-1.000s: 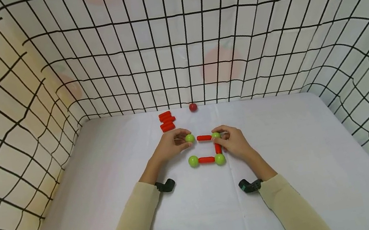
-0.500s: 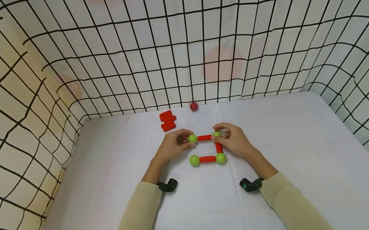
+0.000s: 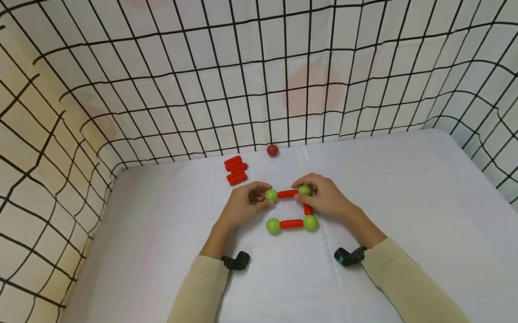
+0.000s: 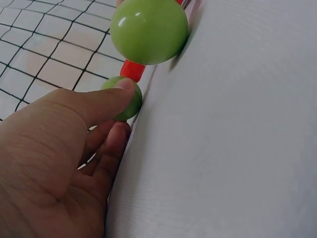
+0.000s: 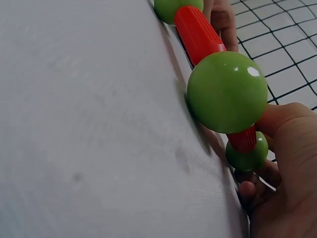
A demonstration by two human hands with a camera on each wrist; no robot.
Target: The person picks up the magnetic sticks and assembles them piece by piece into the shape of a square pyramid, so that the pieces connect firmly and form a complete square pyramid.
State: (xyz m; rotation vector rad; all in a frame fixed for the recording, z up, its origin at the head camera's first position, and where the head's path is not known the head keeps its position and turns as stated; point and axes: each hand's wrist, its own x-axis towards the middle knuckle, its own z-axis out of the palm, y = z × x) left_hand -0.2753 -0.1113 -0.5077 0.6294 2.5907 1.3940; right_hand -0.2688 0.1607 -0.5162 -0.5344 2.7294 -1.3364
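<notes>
My left hand (image 3: 244, 204) pinches a green ball (image 3: 271, 196) between thumb and fingers. That ball meets the left end of a red rod (image 3: 287, 194). At the rod's other end my right hand (image 3: 323, 194) grips a second green ball (image 3: 304, 191). From there another red rod (image 3: 308, 209) runs toward me to a near green ball (image 3: 310, 222). A third red rod (image 3: 292, 224) joins it to the near-left green ball (image 3: 273, 226). In the right wrist view the near ball (image 5: 228, 91) partly covers the rod (image 5: 242, 139) behind it. The left side of this square has no rod.
Several loose red rods (image 3: 236, 170) lie in a pile beyond my left hand. A small dark red ball (image 3: 272, 150) sits at the back of the white table (image 3: 283, 306). Black netting (image 3: 245, 78) rises along the back and both sides.
My left hand has moved slightly right, bringing its green ball against the end of the far red rod. My right hand has shifted a little left on its ball.
</notes>
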